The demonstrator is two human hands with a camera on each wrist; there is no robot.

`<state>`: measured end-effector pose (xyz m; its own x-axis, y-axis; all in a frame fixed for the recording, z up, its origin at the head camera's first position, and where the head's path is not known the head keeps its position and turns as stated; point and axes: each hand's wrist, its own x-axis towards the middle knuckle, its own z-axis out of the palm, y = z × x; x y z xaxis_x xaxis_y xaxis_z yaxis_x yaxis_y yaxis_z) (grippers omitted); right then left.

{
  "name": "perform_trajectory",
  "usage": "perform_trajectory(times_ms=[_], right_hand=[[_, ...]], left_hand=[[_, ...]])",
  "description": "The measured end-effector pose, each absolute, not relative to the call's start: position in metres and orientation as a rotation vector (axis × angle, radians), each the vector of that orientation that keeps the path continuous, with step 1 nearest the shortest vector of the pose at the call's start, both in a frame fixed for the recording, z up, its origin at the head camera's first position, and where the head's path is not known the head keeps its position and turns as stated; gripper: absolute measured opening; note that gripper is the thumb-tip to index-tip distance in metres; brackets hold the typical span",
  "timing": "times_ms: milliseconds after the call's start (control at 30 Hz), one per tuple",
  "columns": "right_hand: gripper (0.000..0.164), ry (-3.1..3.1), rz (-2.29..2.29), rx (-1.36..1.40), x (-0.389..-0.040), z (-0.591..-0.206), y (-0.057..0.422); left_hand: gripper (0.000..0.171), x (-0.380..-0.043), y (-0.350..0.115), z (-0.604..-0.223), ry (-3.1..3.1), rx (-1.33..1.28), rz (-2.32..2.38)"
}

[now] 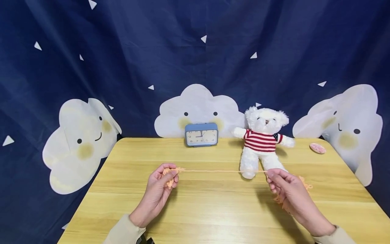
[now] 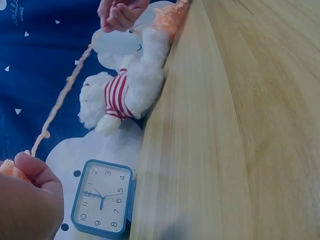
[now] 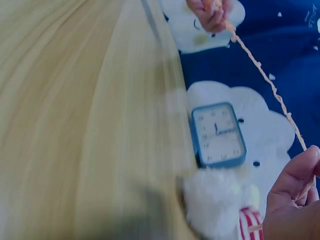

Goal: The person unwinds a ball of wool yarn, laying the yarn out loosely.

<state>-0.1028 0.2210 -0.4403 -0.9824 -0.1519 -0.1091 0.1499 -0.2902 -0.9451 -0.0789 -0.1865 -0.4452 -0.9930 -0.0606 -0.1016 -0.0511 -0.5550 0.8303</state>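
A strand of peach yarn (image 1: 213, 171) stretches nearly level over the table between two hands. My left hand (image 1: 156, 195) pinches one end and has a crumpled bunch of the same yarn (image 1: 168, 183) in its fingers. At the other end my right hand (image 1: 297, 201) pinches the strand between thumb and forefinger. More loose yarn (image 1: 305, 183) shows behind and below the right hand, partly hidden by it; the left wrist view has this fluffy heap (image 2: 170, 19) beside the bear's legs. Small knots or bumps dot the taut strand (image 3: 272, 90) in the right wrist view.
A white teddy bear (image 1: 260, 142) in a red-striped shirt sits on the wooden table (image 1: 195, 217), its feet behind the strand. To its left stands a blue clock (image 1: 201, 135). A small pink oval item (image 1: 317, 148) lies at the back right. Behind hangs a navy curtain (image 1: 170, 51).
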Motion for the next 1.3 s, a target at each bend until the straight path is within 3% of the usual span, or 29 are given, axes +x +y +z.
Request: perform_trajectory(times_ms=[567, 933, 1300], right_hand=[[0.034, 1.63, -2.564, -0.013, -0.092, -0.461, 0.312], [0.035, 1.602, -2.621, 0.149, -0.098, -0.473, 0.353], [0.034, 2.02, -2.139, 0.334, -0.106, -0.475, 0.367]], left_hand=[[0.011, -0.077, -0.186, -0.445, -1.485, 0.202, -2.741], [0.01, -0.075, -0.191, -0.445, -1.473, 0.209, -2.721], [0.013, -0.077, -0.193, -0.447, -1.459, 0.171, -2.697]])
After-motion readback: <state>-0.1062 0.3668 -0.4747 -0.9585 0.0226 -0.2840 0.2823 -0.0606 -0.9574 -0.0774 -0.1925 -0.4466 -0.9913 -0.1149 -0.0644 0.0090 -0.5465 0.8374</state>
